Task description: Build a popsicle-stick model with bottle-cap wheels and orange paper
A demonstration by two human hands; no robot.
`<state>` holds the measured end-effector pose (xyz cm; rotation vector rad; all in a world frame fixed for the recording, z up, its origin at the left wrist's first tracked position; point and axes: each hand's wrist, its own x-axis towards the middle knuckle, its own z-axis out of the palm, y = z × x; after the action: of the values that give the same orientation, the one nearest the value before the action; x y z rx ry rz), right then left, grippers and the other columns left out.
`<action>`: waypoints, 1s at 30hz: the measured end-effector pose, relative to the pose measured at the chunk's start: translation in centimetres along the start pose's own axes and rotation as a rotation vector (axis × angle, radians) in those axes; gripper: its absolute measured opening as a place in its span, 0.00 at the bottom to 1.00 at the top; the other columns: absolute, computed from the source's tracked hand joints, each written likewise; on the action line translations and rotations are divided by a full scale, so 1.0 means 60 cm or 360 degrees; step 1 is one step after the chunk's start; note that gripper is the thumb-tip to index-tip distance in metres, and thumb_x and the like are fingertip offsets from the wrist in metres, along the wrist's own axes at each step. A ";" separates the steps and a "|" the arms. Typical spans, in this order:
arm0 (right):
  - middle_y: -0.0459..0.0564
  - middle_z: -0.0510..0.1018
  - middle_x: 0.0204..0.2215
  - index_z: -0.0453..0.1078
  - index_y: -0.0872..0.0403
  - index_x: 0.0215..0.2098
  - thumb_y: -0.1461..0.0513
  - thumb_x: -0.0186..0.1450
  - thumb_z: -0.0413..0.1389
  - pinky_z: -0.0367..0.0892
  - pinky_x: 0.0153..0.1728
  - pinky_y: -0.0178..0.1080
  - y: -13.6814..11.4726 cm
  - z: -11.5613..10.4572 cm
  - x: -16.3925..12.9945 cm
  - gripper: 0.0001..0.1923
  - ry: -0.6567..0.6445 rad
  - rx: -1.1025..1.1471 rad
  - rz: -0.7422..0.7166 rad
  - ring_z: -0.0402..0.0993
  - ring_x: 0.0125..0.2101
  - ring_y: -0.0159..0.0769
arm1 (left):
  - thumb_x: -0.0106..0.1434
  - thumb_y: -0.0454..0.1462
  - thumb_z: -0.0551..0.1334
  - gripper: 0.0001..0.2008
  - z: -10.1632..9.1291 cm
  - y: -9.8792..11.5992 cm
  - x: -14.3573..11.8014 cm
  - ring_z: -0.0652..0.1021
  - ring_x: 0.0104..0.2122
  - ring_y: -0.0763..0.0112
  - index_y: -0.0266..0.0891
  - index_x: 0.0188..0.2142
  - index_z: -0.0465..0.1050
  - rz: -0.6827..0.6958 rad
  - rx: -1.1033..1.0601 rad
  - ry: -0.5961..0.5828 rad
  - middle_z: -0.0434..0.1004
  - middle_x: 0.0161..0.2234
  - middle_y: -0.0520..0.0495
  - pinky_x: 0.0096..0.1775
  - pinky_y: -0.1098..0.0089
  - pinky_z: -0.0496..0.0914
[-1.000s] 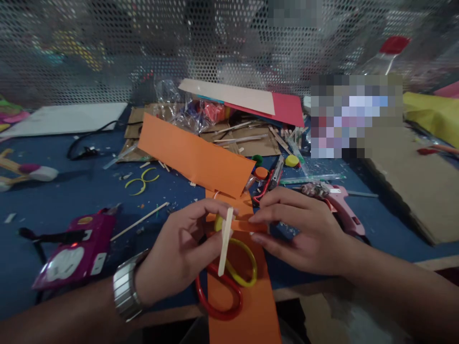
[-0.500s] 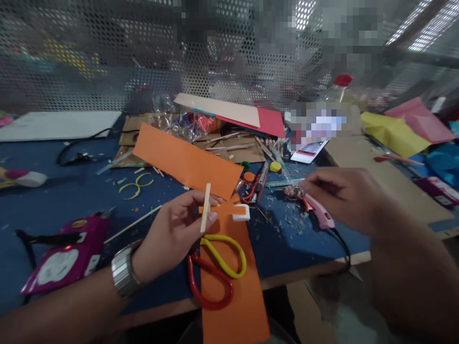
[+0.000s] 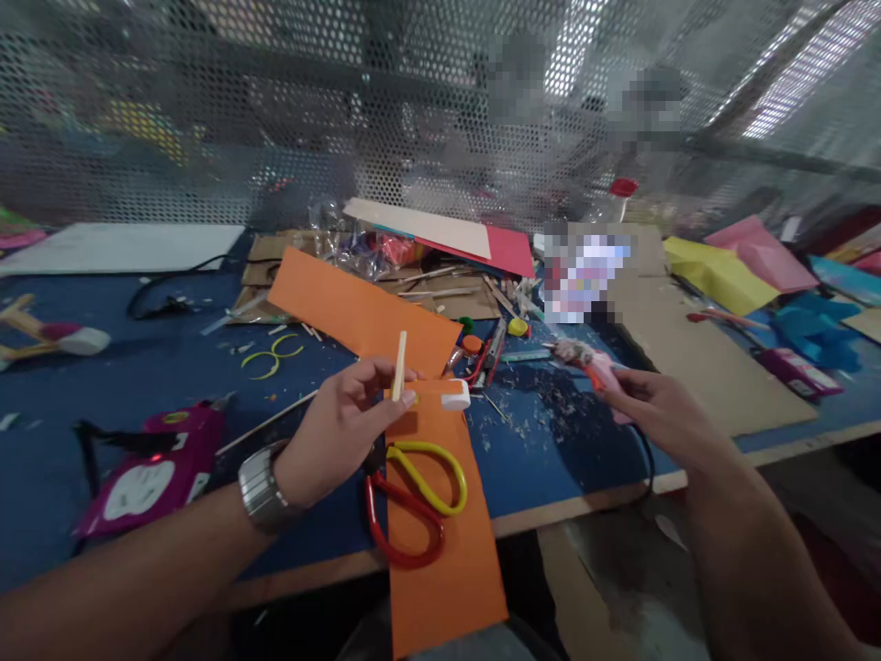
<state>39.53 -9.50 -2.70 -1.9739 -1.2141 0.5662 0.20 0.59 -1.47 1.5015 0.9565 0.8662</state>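
My left hand [image 3: 337,418], a watch at its wrist, pinches a short flat wooden stick [image 3: 400,363] held nearly upright. An orange strip [image 3: 433,387] with a small white block [image 3: 455,396] at its right end extends beside these fingertips; I cannot tell whether it is joined to the stick. My right hand [image 3: 651,404] is closed around the handle of a pink hot glue gun [image 3: 602,372], its grimy nozzle pointing left. Below the left fingers, scissors with a yellow and a red handle [image 3: 406,542] lie over a long orange paper sheet [image 3: 451,588].
Another orange sheet [image 3: 358,308], a utility knife [image 3: 492,353] and bottle caps [image 3: 518,327] lie beyond my hands. A purple power box [image 3: 148,468] with a lit red light sits at left. Cardboard [image 3: 708,367] covers the right side. Glue scraps litter the blue table [image 3: 537,468].
My right hand has gone from fingertips near the glue gun's nozzle to a grip on its handle, and the gun has lifted slightly. My left hand still pinches the stick. The view has shifted slightly.
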 end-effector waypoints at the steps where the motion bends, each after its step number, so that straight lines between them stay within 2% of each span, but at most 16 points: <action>1: 0.48 0.81 0.24 0.81 0.53 0.36 0.45 0.53 0.72 0.67 0.21 0.37 -0.002 -0.004 0.000 0.24 0.0031 0.0150 0.0020 0.74 0.21 0.37 | 0.65 0.44 0.73 0.12 0.001 -0.001 -0.001 0.82 0.40 0.63 0.39 0.41 0.82 -0.0021 -0.0030 -0.0005 0.85 0.40 0.46 0.44 0.66 0.77; 4: 0.45 0.75 0.23 0.77 0.50 0.36 0.47 0.51 0.73 0.64 0.21 0.36 -0.023 -0.007 -0.003 0.22 0.0059 0.0509 0.0061 0.70 0.21 0.34 | 0.65 0.42 0.73 0.10 0.004 -0.003 -0.003 0.81 0.40 0.65 0.39 0.41 0.83 -0.0096 -0.0205 -0.0052 0.85 0.39 0.47 0.43 0.68 0.76; 7: 0.45 0.75 0.26 0.74 0.48 0.33 0.50 0.51 0.73 0.67 0.23 0.37 -0.065 0.007 -0.001 0.19 -0.0056 0.0757 0.0040 0.71 0.24 0.35 | 0.63 0.42 0.76 0.10 0.008 -0.004 -0.003 0.80 0.39 0.68 0.40 0.40 0.83 -0.0204 -0.0418 -0.0072 0.83 0.37 0.50 0.45 0.68 0.75; 10: 0.46 0.78 0.35 0.77 0.48 0.41 0.57 0.55 0.71 0.63 0.21 0.35 -0.117 0.034 0.014 0.16 -0.0405 0.1214 0.0034 0.70 0.23 0.31 | 0.61 0.42 0.78 0.12 0.010 -0.007 -0.003 0.80 0.38 0.71 0.42 0.41 0.82 -0.0321 -0.0563 -0.0059 0.83 0.37 0.53 0.46 0.69 0.76; 11: 0.46 0.79 0.35 0.78 0.49 0.41 0.58 0.57 0.70 0.63 0.20 0.35 -0.133 0.044 0.023 0.14 -0.0509 0.1303 0.0012 0.69 0.23 0.30 | 0.61 0.43 0.79 0.13 0.010 -0.008 -0.002 0.80 0.39 0.71 0.43 0.42 0.82 -0.0354 -0.0596 -0.0056 0.83 0.38 0.53 0.45 0.70 0.76; 14: 0.45 0.75 0.25 0.77 0.53 0.34 0.61 0.60 0.67 0.62 0.21 0.36 -0.174 0.078 0.053 0.06 -0.0761 0.1391 -0.0104 0.67 0.20 0.31 | 0.61 0.45 0.79 0.16 0.010 -0.014 -0.003 0.82 0.43 0.69 0.42 0.43 0.82 -0.0426 -0.0683 -0.0028 0.85 0.42 0.50 0.46 0.70 0.75; 16: 0.45 0.74 0.25 0.78 0.54 0.34 0.64 0.55 0.66 0.64 0.23 0.36 -0.190 0.102 0.071 0.08 -0.0862 0.1474 -0.0168 0.69 0.22 0.32 | 0.60 0.46 0.80 0.18 0.009 -0.018 -0.004 0.82 0.43 0.68 0.41 0.43 0.81 -0.0468 -0.0707 0.0023 0.85 0.42 0.50 0.46 0.70 0.75; 19: 0.46 0.77 0.30 0.77 0.54 0.36 0.68 0.47 0.64 0.66 0.25 0.37 -0.196 0.133 0.086 0.17 -0.0903 0.1645 -0.0145 0.70 0.25 0.32 | 0.61 0.50 0.78 0.20 0.008 -0.021 -0.005 0.82 0.42 0.68 0.42 0.45 0.80 -0.0527 -0.0697 0.0028 0.85 0.42 0.50 0.45 0.69 0.77; 21: 0.46 0.78 0.32 0.77 0.54 0.37 0.69 0.46 0.63 0.67 0.26 0.38 -0.188 0.147 0.087 0.18 -0.0920 0.1697 -0.0082 0.70 0.26 0.32 | 0.63 0.50 0.77 0.20 0.008 -0.020 -0.005 0.83 0.44 0.66 0.42 0.45 0.79 -0.0504 -0.0664 0.0012 0.84 0.43 0.49 0.47 0.68 0.77; 26: 0.47 0.80 0.32 0.76 0.53 0.39 0.67 0.50 0.62 0.66 0.26 0.39 -0.160 0.158 0.072 0.17 -0.0960 0.1722 0.0067 0.72 0.25 0.35 | 0.65 0.51 0.76 0.18 0.009 -0.007 -0.006 0.83 0.43 0.66 0.42 0.44 0.78 -0.0446 -0.0566 -0.0044 0.80 0.41 0.51 0.49 0.65 0.80; 30: 0.48 0.80 0.28 0.77 0.52 0.42 0.66 0.53 0.61 0.66 0.26 0.38 -0.154 0.154 0.062 0.17 -0.1088 0.1713 0.0078 0.74 0.25 0.37 | 0.65 0.50 0.76 0.17 0.006 -0.003 -0.007 0.83 0.42 0.68 0.43 0.44 0.79 -0.0493 -0.0502 0.0024 0.81 0.40 0.51 0.45 0.71 0.78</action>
<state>29.62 -0.30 -1.32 -0.8910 -0.8830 1.5982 0.32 0.07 -1.71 1.0476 0.9810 0.7620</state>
